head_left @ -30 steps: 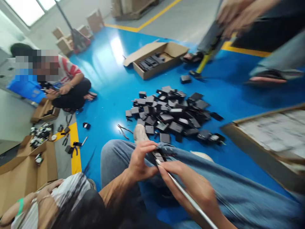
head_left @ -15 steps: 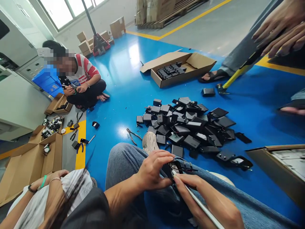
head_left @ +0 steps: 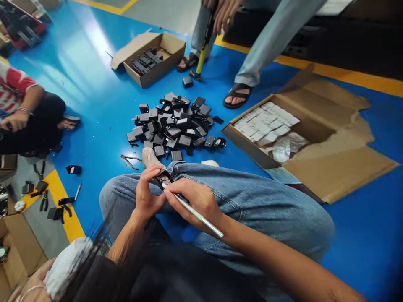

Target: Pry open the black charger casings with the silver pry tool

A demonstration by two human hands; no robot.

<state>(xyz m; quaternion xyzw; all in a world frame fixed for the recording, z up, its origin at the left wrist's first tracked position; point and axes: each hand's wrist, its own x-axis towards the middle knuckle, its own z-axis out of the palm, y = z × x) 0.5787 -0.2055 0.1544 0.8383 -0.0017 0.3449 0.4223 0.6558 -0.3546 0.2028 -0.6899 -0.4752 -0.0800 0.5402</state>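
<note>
My left hand (head_left: 145, 196) is closed around a small open black plastic casing (head_left: 164, 178), held up over my lap. In my right hand (head_left: 197, 199) is a slim silver pen-shaped tool (head_left: 204, 219), gripped like a pencil. Its front end meets the open side of the casing; the very tip is hard to see. Just beyond my knees lies a heap of black plastic casings (head_left: 181, 121), some with wires or pins. A pair of pliers (head_left: 130, 161) rests on the blue floor beside my shoe (head_left: 150, 158).
An open carton of white pieces (head_left: 267, 121) stands at right, flaps spread. Farther back is a carton of black parts (head_left: 146, 63). Another person holds a yellow-handled hammer (head_left: 202, 58) near a single casing (head_left: 187, 82). People sit at left, near pliers (head_left: 44, 200) and loose casings.
My view has swung to the right, bringing the carton of white pieces fully into sight. Both hands still hold the casing and the tool together.
</note>
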